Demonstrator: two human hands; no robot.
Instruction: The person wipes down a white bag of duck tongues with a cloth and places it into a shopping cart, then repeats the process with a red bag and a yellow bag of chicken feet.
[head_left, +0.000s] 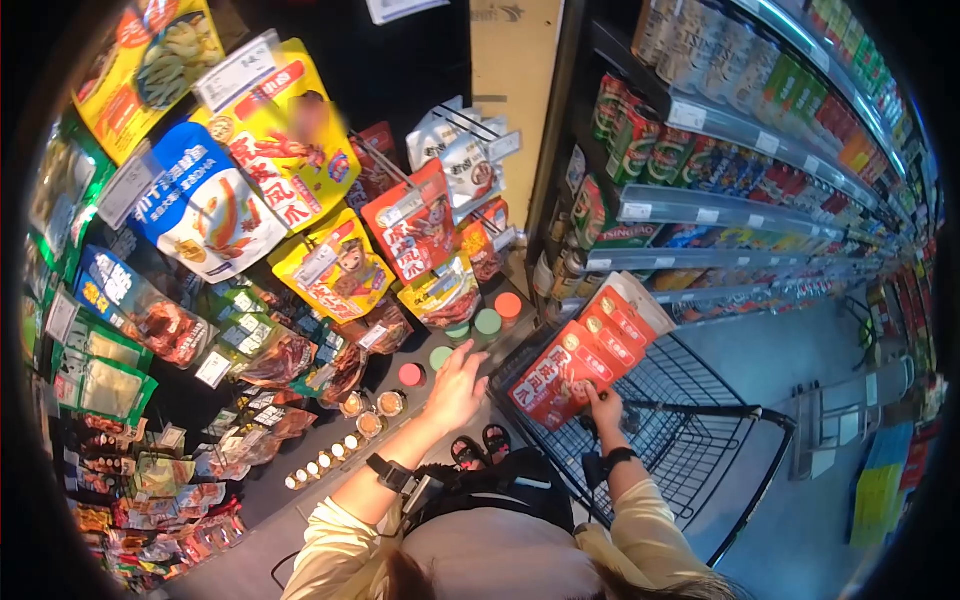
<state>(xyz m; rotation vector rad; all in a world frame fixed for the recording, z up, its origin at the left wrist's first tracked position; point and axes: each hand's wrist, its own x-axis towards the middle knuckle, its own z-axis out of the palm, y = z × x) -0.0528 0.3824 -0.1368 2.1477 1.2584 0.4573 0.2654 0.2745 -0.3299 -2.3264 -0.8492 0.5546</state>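
Note:
My right hand [605,412] is closed on several red snack packets [575,362], fanned out side by side over the near end of a black wire shopping cart [690,375]. The thumb presses on the lower edge of the nearest packet; the other fingers are mostly hidden beneath. My left hand [458,388] is open with fingers stretched forward, nothing visible in it. Just beyond its fingertips stand jars with green lids [487,322] and an orange-red lid [508,305]. A pink-lidded jar [411,375] is left of that hand.
Hanging snack bags [325,265] fill the rack on the left, with price tags in front. On the right, shelves hold drink cans [632,140]. Small white-capped bottles [322,460] line the lower ledge. A yellow-and-blue stack [883,485] stands at far right.

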